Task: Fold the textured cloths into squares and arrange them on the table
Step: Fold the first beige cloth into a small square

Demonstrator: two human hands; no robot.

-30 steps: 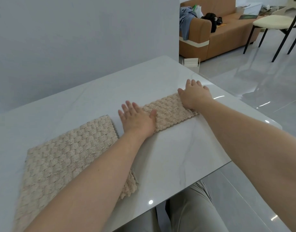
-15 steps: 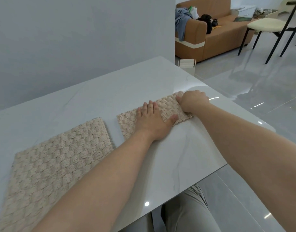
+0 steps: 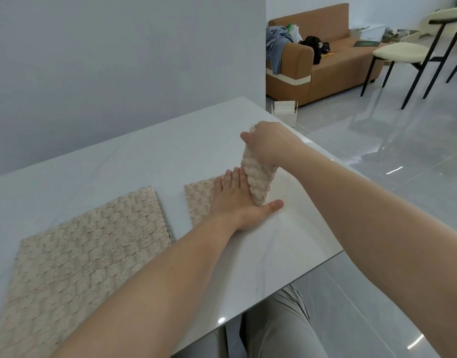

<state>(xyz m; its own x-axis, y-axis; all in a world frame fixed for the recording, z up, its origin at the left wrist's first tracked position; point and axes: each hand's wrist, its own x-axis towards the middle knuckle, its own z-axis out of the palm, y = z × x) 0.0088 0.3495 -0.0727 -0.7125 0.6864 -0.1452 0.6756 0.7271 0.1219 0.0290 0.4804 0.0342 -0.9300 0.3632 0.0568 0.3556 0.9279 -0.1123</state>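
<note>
1. Half a second ago the small cloth [image 3: 199,200] lay flat on the table [image 3: 144,156]. Now its right end stands up in the air.
2. The right hand [image 3: 268,143] has come up off the table. It grips that lifted end with curled fingers.
3. The left hand [image 3: 237,200] stays flat, fingers straight, and presses down on the middle of the small cloth. The lifted part leans on its fingers.
4. The big cloth [image 3: 88,244] lies flat to the left of the left hand, a little gap away from the small cloth.
5. The table's edge runs just under the right arm. There is bare table past both hands, toward the wall, and in front of the left thumb.
6. I count two cloths, two hands and one table. Far behind the right hand are one sofa [image 3: 333,60], one chair [image 3: 403,51] and one little box [image 3: 284,109] on the floor.
</note>
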